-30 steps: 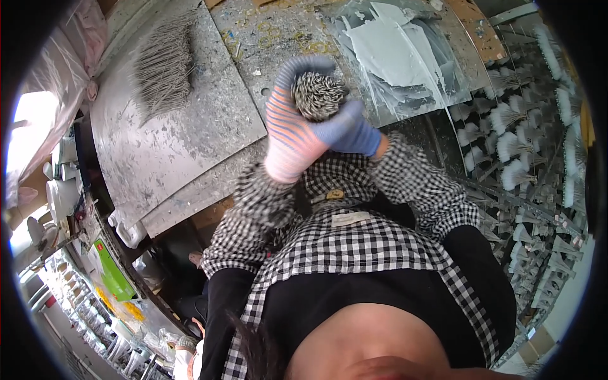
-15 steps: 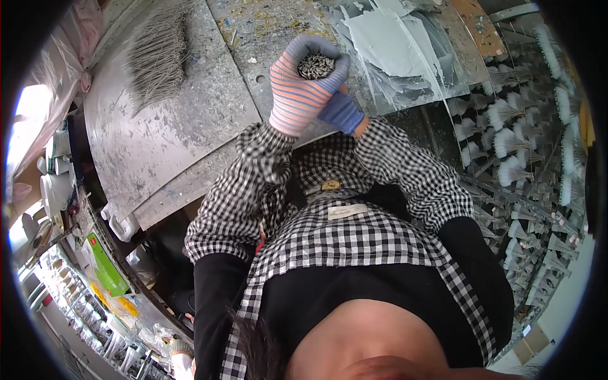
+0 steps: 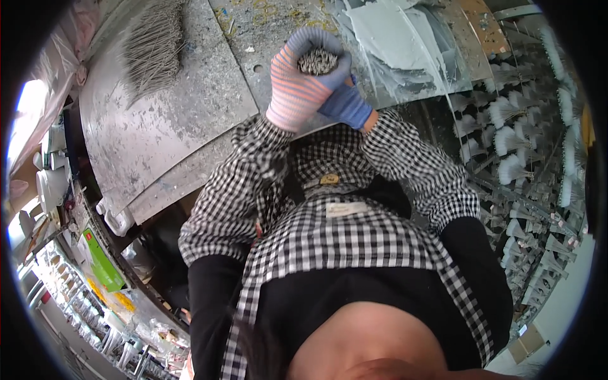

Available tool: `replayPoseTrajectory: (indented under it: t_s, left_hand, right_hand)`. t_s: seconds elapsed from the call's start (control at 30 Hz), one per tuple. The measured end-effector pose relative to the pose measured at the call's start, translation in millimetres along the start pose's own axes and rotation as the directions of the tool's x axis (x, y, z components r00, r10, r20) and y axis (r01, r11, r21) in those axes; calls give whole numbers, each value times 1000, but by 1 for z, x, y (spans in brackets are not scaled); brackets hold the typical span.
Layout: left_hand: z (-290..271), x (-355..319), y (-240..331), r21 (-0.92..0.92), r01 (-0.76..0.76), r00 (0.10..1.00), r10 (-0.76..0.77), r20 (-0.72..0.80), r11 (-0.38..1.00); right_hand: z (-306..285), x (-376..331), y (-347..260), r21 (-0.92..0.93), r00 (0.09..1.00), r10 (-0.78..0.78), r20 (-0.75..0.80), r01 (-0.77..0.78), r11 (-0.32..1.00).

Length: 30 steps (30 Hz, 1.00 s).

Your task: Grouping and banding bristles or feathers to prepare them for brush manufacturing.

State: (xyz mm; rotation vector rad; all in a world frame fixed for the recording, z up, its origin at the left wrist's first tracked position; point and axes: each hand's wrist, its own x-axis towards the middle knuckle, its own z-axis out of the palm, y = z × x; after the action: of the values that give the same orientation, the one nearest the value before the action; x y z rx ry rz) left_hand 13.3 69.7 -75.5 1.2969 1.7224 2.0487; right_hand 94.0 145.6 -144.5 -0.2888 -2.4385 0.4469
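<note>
My left hand (image 3: 297, 85), in a pink-and-grey striped glove, is closed around a bundle of thin grey wire rods (image 3: 318, 61). The packed rod ends face up inside the ring of its thumb and fingers. My right hand (image 3: 347, 107), in a blue glove, is just below and to the right, against the left hand. Its fingers are hidden behind the left hand, so I cannot see their grip. A pile of similar thin wires (image 3: 152, 50) lies on the table at the far left.
Metal sheets (image 3: 171, 126) cover the worktable. White paste lies on a clear plate (image 3: 399, 44) at the far right. Racks of white-bristled brushes (image 3: 510, 139) stand to my right. A green box (image 3: 101, 259) sits at lower left; yellow rings (image 3: 263, 16) lie at the back.
The view has shifted slightly. Both hands stay together around the bundle, a little nearer me relative to the table. The rod ends look more evenly packed.
</note>
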Motion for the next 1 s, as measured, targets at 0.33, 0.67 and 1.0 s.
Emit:
replayPoseTrajectory:
  t_s: [0.33, 0.67, 1.0]
  left_hand:
    - [-22, 63, 46, 83, -544, 746, 436, 503, 835]
    - [-19, 71, 52, 400, -709, 401, -135, 906, 581]
    - [-18, 47, 41, 469, -718, 509, -72, 858, 513]
  right_hand:
    - [-6, 1, 44, 177, 978, -69, 197, 34, 984]
    - [19, 0, 54, 160, 936, -54, 349, -3, 987]
    - [13, 8, 19, 195, 748, 8, 663, -183, 964]
